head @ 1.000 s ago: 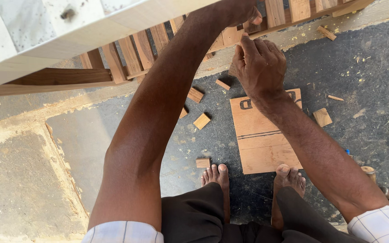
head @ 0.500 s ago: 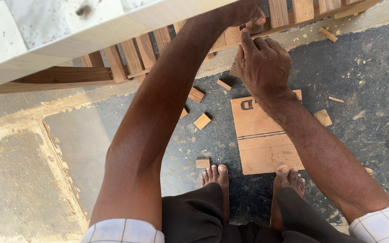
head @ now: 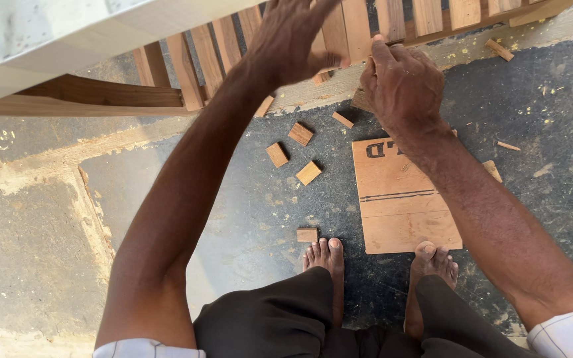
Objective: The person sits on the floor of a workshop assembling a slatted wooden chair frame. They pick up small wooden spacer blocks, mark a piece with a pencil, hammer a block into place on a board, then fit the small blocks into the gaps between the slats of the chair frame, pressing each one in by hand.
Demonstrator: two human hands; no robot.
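Head view: hands [head: 402, 83] at slat frame [head: 346, 30] edge.

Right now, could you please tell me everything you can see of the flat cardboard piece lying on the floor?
The cardboard piece is a flat, roughly rectangular brown sheet lying on the dark, dusty floor. It looks like plain cardboard, with dark printing near its far edge and thin dark lines across the middle. The right forearm passes above its far right corner and hides it. The toes of the right foot rest at its near edge. Small wooden blocks lie apart from it, to its left.
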